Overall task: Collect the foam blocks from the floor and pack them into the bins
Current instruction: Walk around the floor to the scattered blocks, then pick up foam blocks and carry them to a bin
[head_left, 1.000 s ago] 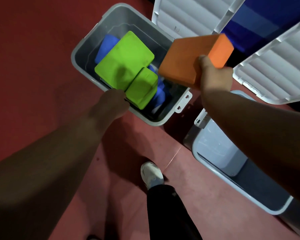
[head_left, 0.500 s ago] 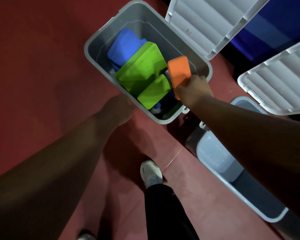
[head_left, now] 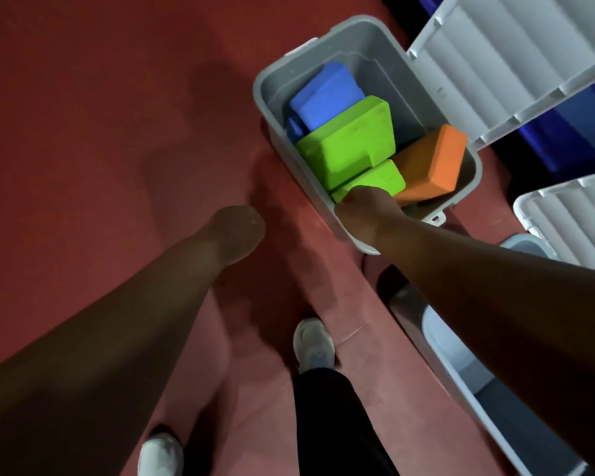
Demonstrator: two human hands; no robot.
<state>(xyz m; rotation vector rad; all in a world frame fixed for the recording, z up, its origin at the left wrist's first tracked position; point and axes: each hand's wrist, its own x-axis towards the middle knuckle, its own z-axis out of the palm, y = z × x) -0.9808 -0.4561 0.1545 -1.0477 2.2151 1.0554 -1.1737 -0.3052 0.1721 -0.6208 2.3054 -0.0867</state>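
Red floor (head_left: 83, 132), grey bin (head_left: 392, 49), colourful blocks (head_left: 351, 142)

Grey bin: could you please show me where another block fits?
The grey bin has bare floor along its far right wall, beside the blue block and large green block. The near end is crowded: small green block, orange block, right hand.

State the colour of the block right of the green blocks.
The block is orange, shown in the head view.
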